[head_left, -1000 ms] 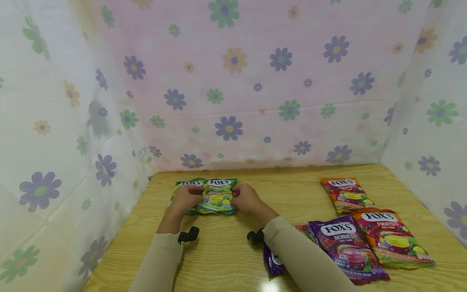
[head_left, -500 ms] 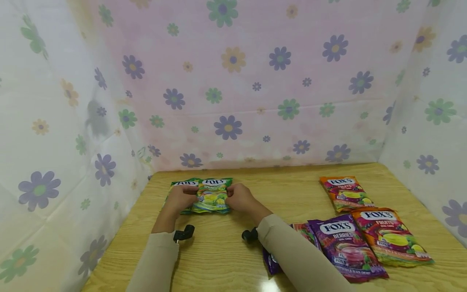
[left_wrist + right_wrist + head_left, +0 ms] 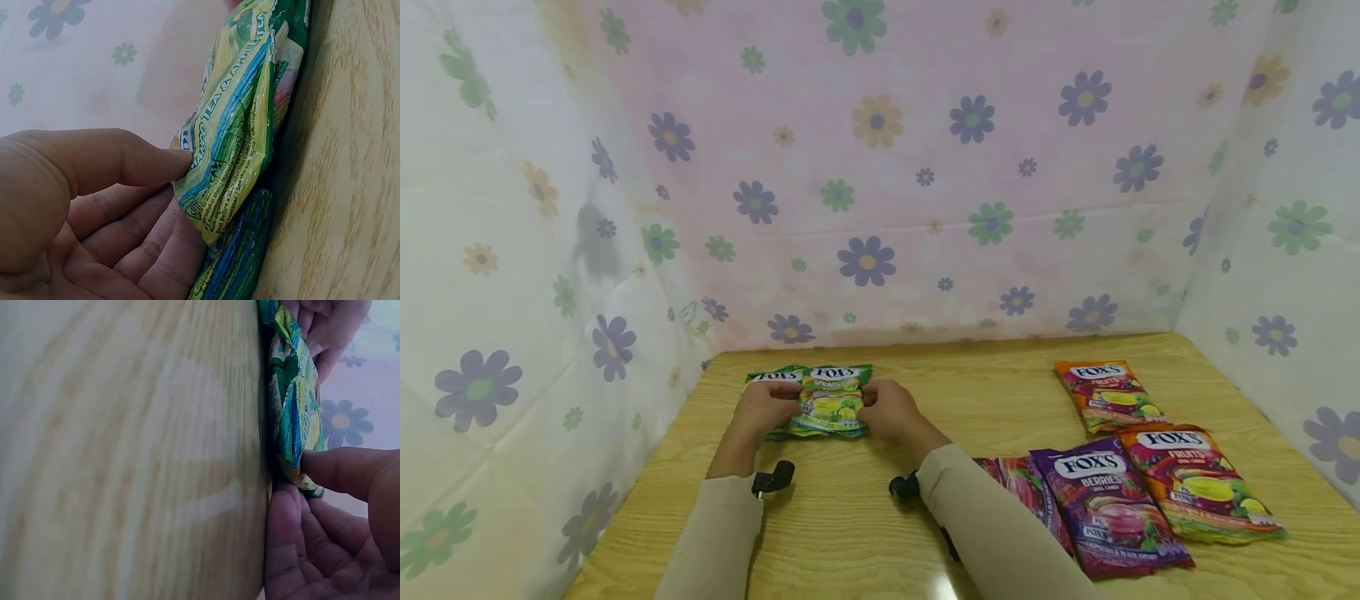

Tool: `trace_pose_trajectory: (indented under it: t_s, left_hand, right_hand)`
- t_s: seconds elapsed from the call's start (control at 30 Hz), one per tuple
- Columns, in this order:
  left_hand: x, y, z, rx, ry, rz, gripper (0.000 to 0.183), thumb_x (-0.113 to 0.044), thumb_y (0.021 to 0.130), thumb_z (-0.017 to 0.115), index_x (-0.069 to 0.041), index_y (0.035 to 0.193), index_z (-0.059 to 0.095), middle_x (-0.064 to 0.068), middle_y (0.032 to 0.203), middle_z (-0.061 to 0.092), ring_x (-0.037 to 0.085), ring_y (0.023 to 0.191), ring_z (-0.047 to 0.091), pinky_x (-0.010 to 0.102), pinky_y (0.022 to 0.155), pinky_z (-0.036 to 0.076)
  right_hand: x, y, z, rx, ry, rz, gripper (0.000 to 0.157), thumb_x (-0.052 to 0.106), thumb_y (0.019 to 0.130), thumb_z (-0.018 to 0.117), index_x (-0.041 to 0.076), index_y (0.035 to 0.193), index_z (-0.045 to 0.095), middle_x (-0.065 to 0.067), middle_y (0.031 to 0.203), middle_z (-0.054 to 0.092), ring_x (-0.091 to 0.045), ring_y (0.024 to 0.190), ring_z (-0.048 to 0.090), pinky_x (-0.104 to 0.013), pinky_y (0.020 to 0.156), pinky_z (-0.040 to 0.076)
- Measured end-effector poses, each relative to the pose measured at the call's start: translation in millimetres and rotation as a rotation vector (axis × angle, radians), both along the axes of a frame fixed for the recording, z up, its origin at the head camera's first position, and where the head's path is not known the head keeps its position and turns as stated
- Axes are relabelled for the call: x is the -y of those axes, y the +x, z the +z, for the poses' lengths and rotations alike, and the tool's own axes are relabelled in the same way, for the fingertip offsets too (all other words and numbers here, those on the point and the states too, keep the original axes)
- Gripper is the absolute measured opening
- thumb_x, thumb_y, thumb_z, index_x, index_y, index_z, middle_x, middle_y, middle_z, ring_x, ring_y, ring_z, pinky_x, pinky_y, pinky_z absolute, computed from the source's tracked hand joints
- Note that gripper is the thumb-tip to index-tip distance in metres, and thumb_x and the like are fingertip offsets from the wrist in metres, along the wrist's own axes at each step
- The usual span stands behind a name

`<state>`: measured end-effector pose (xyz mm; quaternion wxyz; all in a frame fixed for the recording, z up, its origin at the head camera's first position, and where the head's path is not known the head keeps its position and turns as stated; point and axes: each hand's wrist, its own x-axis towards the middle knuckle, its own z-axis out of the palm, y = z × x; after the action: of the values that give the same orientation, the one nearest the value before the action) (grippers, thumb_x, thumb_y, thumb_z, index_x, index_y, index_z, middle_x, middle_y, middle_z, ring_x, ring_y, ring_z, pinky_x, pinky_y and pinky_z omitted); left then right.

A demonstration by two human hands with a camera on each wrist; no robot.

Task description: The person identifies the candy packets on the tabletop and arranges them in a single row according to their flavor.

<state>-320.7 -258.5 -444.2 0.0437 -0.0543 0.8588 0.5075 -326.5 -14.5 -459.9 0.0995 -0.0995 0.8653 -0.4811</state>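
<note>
A green and yellow candy bag marked Fox's Spring Tea lies face up toward the back left of the table. My left hand pinches its left edge; in the left wrist view the thumb presses on the printed face. At the opposite edge my right hand pinches the bag, its thumb on top and fingertips low by the table. A second green candy bag lies directly to the left, partly hidden by my left hand. In the left wrist view it sits below the first bag's edge.
On the right lie two orange-red Fox's Fruits bags and a purple Fox's Berries bag. Another purple-red bag is partly covered by my right sleeve. Flowered cloth walls off the table's back and sides.
Both hands have moved slightly left, and the two green bags have shifted left with them. My right forearm has uncovered more of the purple-red bag. The other bags stay put.
</note>
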Motion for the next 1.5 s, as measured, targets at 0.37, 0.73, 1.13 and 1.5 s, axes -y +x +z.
trace_pose_trajectory:
  t_s: [0.37,0.73,1.13,1.5]
  left_hand:
    - [2.9,0.2,-2.0,0.016,-0.020,0.022,0.039,-0.011,0.094,0.073,-0.007,0.132,0.069,0.019,0.135,0.065,0.029,0.112,0.068,0.037,0.086,0.061]
    - [-2.8,-2.4,0.8,-0.002,-0.044,0.031,0.038,-0.011,0.093,0.073,-0.007,0.131,0.070,0.019,0.133,0.066,0.029,0.110,0.069,0.038,0.087,0.061]
    - [-8.8,2.0,8.8,-0.076,-0.286,-0.016,0.034,-0.010,0.091,0.073,-0.003,0.124,0.072,0.019,0.121,0.071,0.031,0.102,0.069,0.041,0.077,0.060]
    - [-25.7,9.3,21.8,-0.112,-0.339,-0.038,0.040,-0.017,0.092,0.077,-0.002,0.128,0.070,0.018,0.120,0.073,0.034,0.109,0.069,0.052,0.090,0.059]
  right_hand:
    - [-6.5,-0.8,-7.3,0.085,-0.178,0.003,0.051,0.011,0.095,0.075,0.002,0.143,0.059,-0.013,0.125,0.068,-0.029,0.119,0.064,-0.041,0.096,0.058]
    - [-17.2,-4.6,-2.6,0.151,-0.297,0.023,0.047,0.003,0.095,0.072,-0.004,0.140,0.059,-0.018,0.125,0.067,-0.027,0.110,0.069,-0.036,0.088,0.062]
    - [-18.3,-0.9,0.5,0.119,-0.233,0.093,0.054,0.006,0.096,0.069,-0.005,0.146,0.052,-0.021,0.132,0.062,-0.028,0.116,0.065,-0.037,0.092,0.060]
    - [-19.5,-3.8,11.8,0.111,-0.092,0.151,0.068,0.015,0.093,0.075,-0.006,0.151,0.046,-0.020,0.136,0.059,-0.026,0.111,0.066,-0.035,0.084,0.062]
